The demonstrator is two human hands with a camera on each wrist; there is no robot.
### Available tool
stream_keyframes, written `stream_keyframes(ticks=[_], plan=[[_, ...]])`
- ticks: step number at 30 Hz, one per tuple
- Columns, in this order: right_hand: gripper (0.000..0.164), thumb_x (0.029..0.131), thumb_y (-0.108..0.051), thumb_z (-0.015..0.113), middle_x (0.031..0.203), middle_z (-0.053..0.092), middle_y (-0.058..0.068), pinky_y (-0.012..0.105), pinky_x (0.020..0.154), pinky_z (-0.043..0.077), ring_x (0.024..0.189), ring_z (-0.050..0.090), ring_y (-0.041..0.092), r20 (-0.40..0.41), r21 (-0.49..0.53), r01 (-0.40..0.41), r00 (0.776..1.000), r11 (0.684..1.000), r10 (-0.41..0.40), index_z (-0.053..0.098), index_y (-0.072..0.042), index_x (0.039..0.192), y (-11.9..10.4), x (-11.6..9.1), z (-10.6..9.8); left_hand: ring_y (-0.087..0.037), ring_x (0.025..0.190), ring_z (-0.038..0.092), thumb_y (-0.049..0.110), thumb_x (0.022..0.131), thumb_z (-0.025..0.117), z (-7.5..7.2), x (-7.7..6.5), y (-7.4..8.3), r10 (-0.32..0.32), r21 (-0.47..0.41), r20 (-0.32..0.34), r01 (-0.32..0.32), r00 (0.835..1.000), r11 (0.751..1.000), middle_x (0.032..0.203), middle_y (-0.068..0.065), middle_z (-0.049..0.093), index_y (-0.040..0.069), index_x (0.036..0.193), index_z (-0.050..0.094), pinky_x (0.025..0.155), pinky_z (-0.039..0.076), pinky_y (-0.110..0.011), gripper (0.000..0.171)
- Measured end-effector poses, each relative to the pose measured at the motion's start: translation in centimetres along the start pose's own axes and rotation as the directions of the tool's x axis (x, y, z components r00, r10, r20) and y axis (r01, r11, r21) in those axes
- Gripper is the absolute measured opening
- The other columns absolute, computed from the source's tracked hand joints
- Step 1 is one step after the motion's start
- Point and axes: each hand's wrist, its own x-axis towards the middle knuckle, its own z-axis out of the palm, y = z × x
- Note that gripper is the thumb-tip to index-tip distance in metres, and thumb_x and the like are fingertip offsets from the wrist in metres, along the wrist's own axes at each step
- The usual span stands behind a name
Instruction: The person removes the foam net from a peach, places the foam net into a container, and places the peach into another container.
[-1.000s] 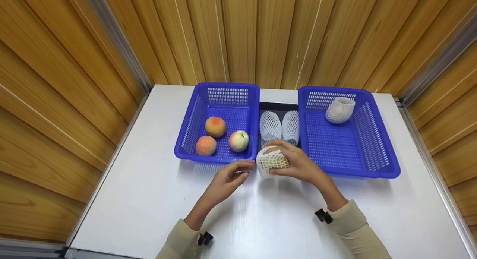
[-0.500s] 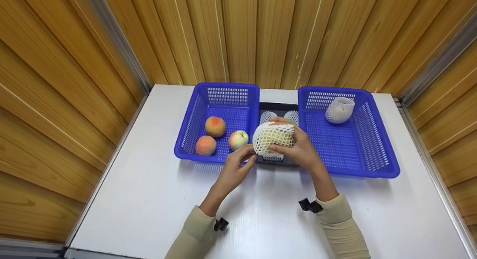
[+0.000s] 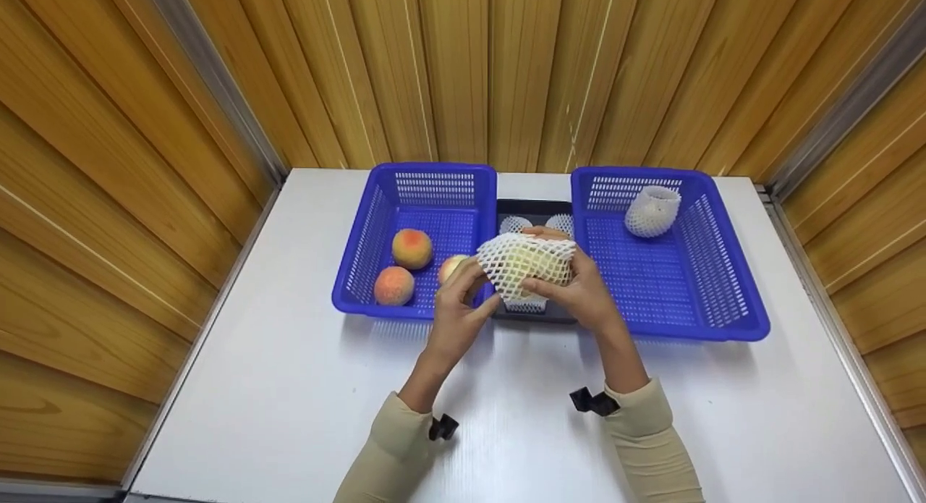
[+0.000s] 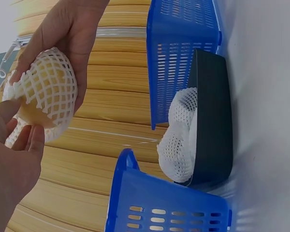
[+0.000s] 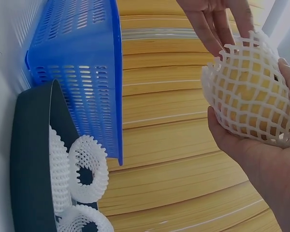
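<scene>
Over the black tray, my right hand (image 3: 589,293) holds a pale yellow peach (image 5: 249,84) wrapped in a white foam net sleeve (image 3: 517,268). Its fingers and thumb curl round the wrapped fruit from the right. My left hand (image 3: 454,318) pinches the sleeve's open edge on the left side, thumb below and fingers above. In the left wrist view, part of the peach's bare skin (image 4: 34,113) shows at the sleeve's opening beside the left fingertips. The mesh is stretched toward the left hand and covers most of the fruit.
A blue basket (image 3: 347,271) at left holds two orange-red peaches (image 3: 412,249) and a paler peach (image 3: 451,268), partly hidden by my left hand. The black tray (image 3: 535,208) between baskets holds several foam sleeves (image 4: 176,152). Another blue basket (image 3: 756,300) at right contains a wrapped fruit (image 3: 652,212).
Both hands have moved forward from the tray's near side, with the wrapped peach. My left hand has come onto the sleeve's edge, which is now drawn out leftward. The head view has shifted slightly.
</scene>
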Motion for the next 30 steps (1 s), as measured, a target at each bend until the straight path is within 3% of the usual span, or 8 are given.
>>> stream_keyframes(ticks=[3, 6, 11, 20, 26, 30], plan=[[0.071, 0.080, 0.011, 0.078, 0.143, 0.057, 0.012, 0.032, 0.097, 0.054, 0.120, 0.059, 0.028, 0.013, 0.017, 0.006, 1.000, 1.000, -0.006, 0.052, -0.004, 0.144, 0.2, -0.1, 0.3, -0.039, 0.135, 0.048, -0.023, 0.076, 0.072, 0.3, 0.1, -0.4, -0.040, -0.007, 0.044, 0.040, 0.998, 0.999, 0.142, -0.030, 0.047, -0.015, 0.135, 0.052, 0.115, 0.041, -0.038, 0.064], [0.072, 0.081, 0.010, 0.077, 0.145, 0.055, 0.012, 0.031, 0.104, 0.050, 0.126, 0.056, 0.027, 0.045, 0.000, 0.012, 0.999, 1.000, -0.012, 0.049, -0.002, 0.147, 0.3, -0.2, 0.9, -0.037, 0.137, 0.046, -0.017, 0.075, 0.078, 0.5, 0.1, -0.4, -0.086, 0.024, 0.078, 0.084, 0.993, 0.996, 0.146, -0.025, 0.044, -0.010, 0.141, 0.050, 0.115, 0.041, -0.035, 0.071], [0.073, 0.084, 0.008, 0.076, 0.148, 0.053, 0.011, 0.029, 0.108, 0.046, 0.130, 0.053, 0.025, 0.074, -0.011, 0.006, 0.997, 1.000, -0.006, 0.045, -0.001, 0.149, 0.4, -0.2, 1.6, -0.032, 0.130, 0.052, -0.010, 0.076, 0.081, 0.5, -0.1, -0.3, -0.111, 0.081, 0.041, 0.108, 0.993, 0.991, 0.143, -0.021, 0.048, -0.005, 0.140, 0.052, 0.110, 0.047, -0.034, 0.070], [0.072, 0.082, 0.008, 0.079, 0.147, 0.055, 0.010, 0.030, 0.107, 0.046, 0.128, 0.055, 0.027, 0.115, -0.004, 0.015, 0.993, 1.000, -0.015, 0.050, -0.003, 0.147, 0.3, -0.2, 1.0, -0.034, 0.129, 0.055, -0.005, 0.073, 0.087, 0.1, -0.2, -0.5, -0.051, 0.121, 0.034, 0.047, 0.998, 0.992, 0.140, -0.022, 0.054, -0.006, 0.137, 0.055, 0.110, 0.047, -0.035, 0.071], [0.065, 0.078, 0.012, 0.080, 0.144, 0.058, 0.015, 0.029, 0.099, 0.052, 0.125, 0.058, 0.026, 0.150, -0.041, 0.070, 0.987, 0.997, -0.064, 0.059, -0.003, 0.138, -0.1, -0.3, 0.1, -0.028, 0.128, 0.055, 0.004, 0.073, 0.090, -0.8, -0.1, -0.4, -0.011, 0.280, 0.064, -0.007, 0.998, 0.960, 0.134, -0.016, 0.060, -0.001, 0.131, 0.063, 0.112, 0.044, -0.035, 0.065], [0.045, 0.079, 0.012, 0.079, 0.132, 0.067, 0.015, 0.029, 0.098, 0.054, 0.122, 0.062, 0.024, 0.120, -0.103, 0.115, 0.988, 0.988, -0.102, 0.070, -0.001, 0.121, 0.2, -0.4, -0.6, -0.028, 0.130, 0.053, 0.004, 0.072, 0.090, -1.7, -0.3, -0.6, -0.016, 0.338, 0.084, -0.013, 0.996, 0.941, 0.135, -0.015, 0.059, 0.000, 0.127, 0.066, 0.112, 0.044, -0.037, 0.061]])
